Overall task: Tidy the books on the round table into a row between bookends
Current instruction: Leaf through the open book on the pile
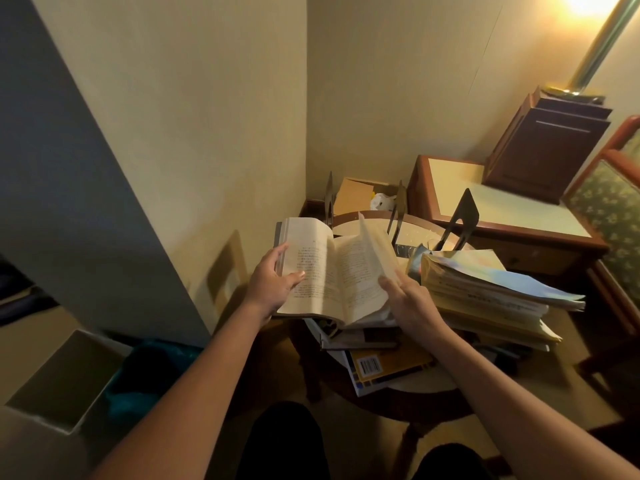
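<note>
One open book [332, 271], cream pages, printed text

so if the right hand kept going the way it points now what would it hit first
The right hand points up and to the left, and its fingers are already at the fanned pages of the open book, so those pages come first. Depth beyond them is unclear.

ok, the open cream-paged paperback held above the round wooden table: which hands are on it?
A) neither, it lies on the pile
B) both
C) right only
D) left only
B: the left hand grips the left edge of the open cream-paged paperback, thumb on the page, and the right hand pinches its fanned right-hand pages.
</note>
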`<action>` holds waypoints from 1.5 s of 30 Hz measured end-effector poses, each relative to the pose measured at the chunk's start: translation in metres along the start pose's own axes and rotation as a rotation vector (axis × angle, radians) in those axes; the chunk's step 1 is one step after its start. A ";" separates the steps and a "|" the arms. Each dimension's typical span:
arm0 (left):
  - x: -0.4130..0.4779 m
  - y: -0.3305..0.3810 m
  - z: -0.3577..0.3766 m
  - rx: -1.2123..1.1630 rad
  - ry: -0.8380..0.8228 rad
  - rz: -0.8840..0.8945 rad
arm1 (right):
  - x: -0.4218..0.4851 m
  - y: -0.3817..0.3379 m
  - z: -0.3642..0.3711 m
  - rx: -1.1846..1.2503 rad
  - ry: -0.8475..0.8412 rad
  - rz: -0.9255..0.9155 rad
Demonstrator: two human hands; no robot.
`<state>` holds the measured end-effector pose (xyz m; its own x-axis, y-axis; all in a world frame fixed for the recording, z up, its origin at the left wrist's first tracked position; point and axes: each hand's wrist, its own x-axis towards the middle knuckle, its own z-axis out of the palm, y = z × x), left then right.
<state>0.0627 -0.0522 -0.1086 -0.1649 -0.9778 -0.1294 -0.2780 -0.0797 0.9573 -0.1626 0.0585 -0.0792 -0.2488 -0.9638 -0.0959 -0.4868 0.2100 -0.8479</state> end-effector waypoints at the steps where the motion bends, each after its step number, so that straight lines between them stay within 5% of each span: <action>1: 0.000 0.000 -0.001 -0.001 -0.001 -0.002 | 0.002 -0.002 -0.001 0.022 -0.006 0.030; 7: 0.000 0.003 0.003 -0.022 0.001 0.002 | 0.005 -0.021 0.006 -0.200 -0.063 0.074; 13: 0.005 0.009 0.006 0.020 -0.026 0.031 | -0.008 -0.055 0.040 -0.638 0.035 -0.206; 17: 0.004 0.017 0.002 0.055 -0.008 0.040 | -0.012 -0.060 0.071 -0.576 0.036 -0.325; 23: -0.002 0.016 -0.008 -0.197 -0.027 -0.069 | -0.015 -0.054 0.087 -0.598 -0.084 -0.410; 31: -0.007 -0.020 -0.011 -0.070 -0.049 -0.133 | 0.018 -0.029 0.092 -0.273 -0.250 -0.274; 35: -0.012 -0.026 0.002 -0.059 -0.120 -0.163 | 0.043 -0.015 0.101 -0.282 -0.117 -0.240; 40: -0.006 -0.027 0.009 0.018 -0.125 -0.102 | 0.069 -0.002 0.071 -0.662 -0.124 -0.234; 45: -0.006 -0.025 0.020 0.194 -0.054 -0.132 | 0.079 0.016 0.051 -0.712 -0.221 -0.151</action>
<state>0.0515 -0.0408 -0.1369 -0.1642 -0.9491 -0.2689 -0.4760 -0.1626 0.8643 -0.1469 -0.0224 -0.1266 0.0001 -0.9852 -0.1714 -0.9438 0.0566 -0.3257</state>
